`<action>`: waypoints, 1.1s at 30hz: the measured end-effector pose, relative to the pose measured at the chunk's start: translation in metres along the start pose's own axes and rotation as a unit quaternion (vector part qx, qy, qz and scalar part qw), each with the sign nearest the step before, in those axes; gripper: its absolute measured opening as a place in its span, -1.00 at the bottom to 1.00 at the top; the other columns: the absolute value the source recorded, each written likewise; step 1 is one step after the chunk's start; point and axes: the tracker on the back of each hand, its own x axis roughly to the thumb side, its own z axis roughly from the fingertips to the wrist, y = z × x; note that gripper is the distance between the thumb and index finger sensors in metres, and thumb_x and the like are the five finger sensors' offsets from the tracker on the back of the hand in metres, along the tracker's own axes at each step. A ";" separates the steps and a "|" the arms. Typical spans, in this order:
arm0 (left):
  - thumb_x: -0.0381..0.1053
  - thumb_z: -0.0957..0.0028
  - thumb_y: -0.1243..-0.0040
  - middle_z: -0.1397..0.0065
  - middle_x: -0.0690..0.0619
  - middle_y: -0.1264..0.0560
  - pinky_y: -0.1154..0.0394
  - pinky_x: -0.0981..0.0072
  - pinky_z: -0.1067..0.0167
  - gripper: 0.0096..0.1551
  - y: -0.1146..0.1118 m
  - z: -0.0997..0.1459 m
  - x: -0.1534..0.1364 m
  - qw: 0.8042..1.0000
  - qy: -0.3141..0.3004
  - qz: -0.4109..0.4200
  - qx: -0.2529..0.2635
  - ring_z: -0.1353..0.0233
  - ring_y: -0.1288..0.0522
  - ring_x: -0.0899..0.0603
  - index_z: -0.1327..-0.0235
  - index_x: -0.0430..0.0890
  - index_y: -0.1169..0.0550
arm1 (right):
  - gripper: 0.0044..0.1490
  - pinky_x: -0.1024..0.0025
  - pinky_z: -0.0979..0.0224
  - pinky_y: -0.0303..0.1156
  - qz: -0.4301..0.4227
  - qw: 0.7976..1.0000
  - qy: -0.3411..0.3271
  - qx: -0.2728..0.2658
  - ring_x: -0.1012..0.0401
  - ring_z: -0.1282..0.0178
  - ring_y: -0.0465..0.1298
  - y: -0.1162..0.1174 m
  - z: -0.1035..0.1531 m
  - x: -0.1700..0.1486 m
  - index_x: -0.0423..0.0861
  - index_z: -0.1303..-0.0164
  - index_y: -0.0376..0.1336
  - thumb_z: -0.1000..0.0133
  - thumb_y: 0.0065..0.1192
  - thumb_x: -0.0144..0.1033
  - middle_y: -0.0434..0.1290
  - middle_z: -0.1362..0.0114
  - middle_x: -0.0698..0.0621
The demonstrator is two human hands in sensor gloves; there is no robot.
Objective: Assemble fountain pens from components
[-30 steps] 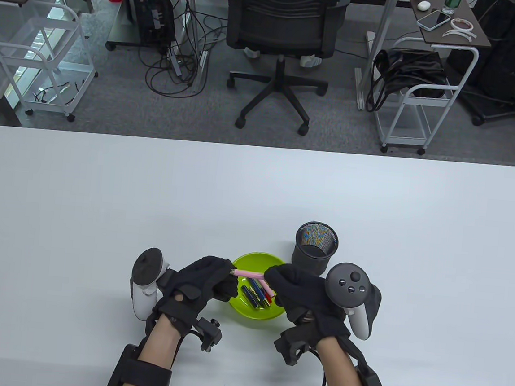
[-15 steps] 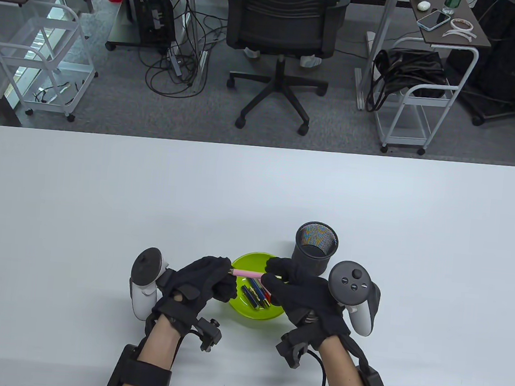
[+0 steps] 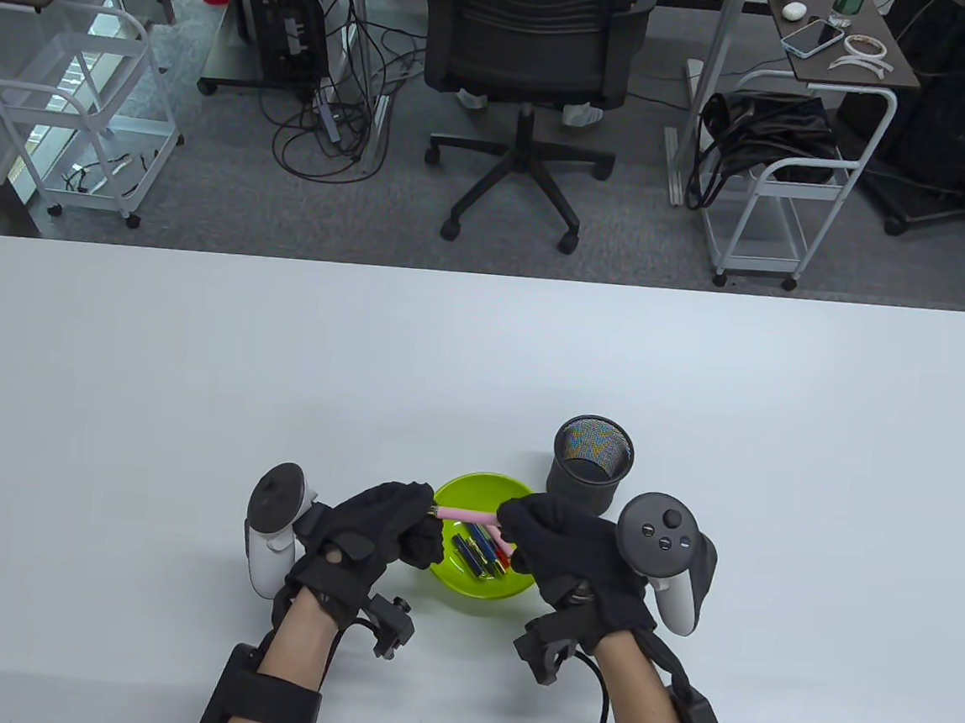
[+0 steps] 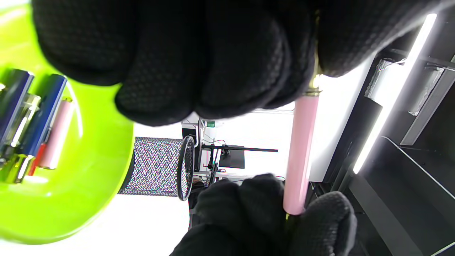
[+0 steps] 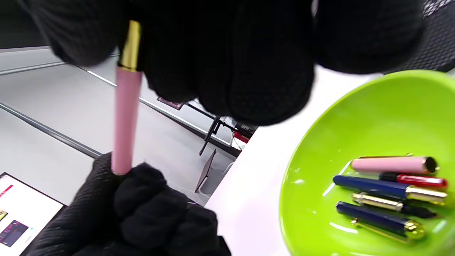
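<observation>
A pink pen barrel [image 3: 466, 514] is held level above a green bowl [image 3: 471, 489]. My left hand [image 3: 415, 507] grips its left end, and my right hand [image 3: 519, 518] grips its right end. The barrel also shows in the left wrist view [image 4: 301, 153] and in the right wrist view [image 5: 124, 121], where a gold band [image 5: 130, 44] sits at my right fingers. In the bowl lie a pink cap [image 5: 392, 164], blue pen parts [image 5: 369, 186] and a red part [image 5: 419, 180].
A black mesh pen cup [image 3: 592, 464] stands just behind the bowl, close to my right hand. The white table [image 3: 195, 370] stretches left, right and back. An office chair [image 3: 529, 70] and carts stand on the floor beyond the table's far edge.
My right hand's fingers shifted slightly along the pink barrel's right end and closed back on it. The left hand and the barrel have barely moved.
</observation>
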 end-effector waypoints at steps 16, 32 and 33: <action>0.23 -0.18 -0.15 0.23 0.00 -0.74 -0.58 -0.10 0.06 -0.57 0.002 0.001 0.001 1.000 -0.004 0.007 0.009 0.09 -0.69 -0.17 0.28 -0.09 -0.75 | -0.29 0.02 0.18 0.60 -0.015 0.999 -0.023 0.037 0.06 0.21 0.67 0.000 -0.001 0.003 -0.01 -0.16 0.45 0.06 0.35 0.21 0.59 -0.16 -0.11; 0.21 -0.17 -0.16 0.25 -0.03 -0.75 -0.58 -0.11 0.08 -0.57 -0.001 0.001 0.004 1.000 -0.007 -0.010 -0.001 0.11 -0.70 -0.18 0.30 -0.11 -0.77 | -0.39 0.01 0.18 0.60 -0.006 0.999 -0.033 0.032 0.06 0.22 0.67 0.002 0.000 0.005 -0.02 -0.10 0.48 0.01 0.29 0.11 0.60 -0.14 -0.11; 0.21 -0.17 -0.17 0.25 -0.03 -0.75 -0.58 -0.11 0.08 -0.58 0.000 0.001 0.004 1.000 -0.009 -0.016 -0.003 0.11 -0.70 -0.18 0.30 -0.10 -0.77 | -0.41 0.01 0.18 0.61 0.000 0.999 -0.033 0.026 0.07 0.23 0.68 0.001 0.001 0.006 -0.03 -0.07 0.50 0.01 0.29 0.09 0.62 -0.10 -0.12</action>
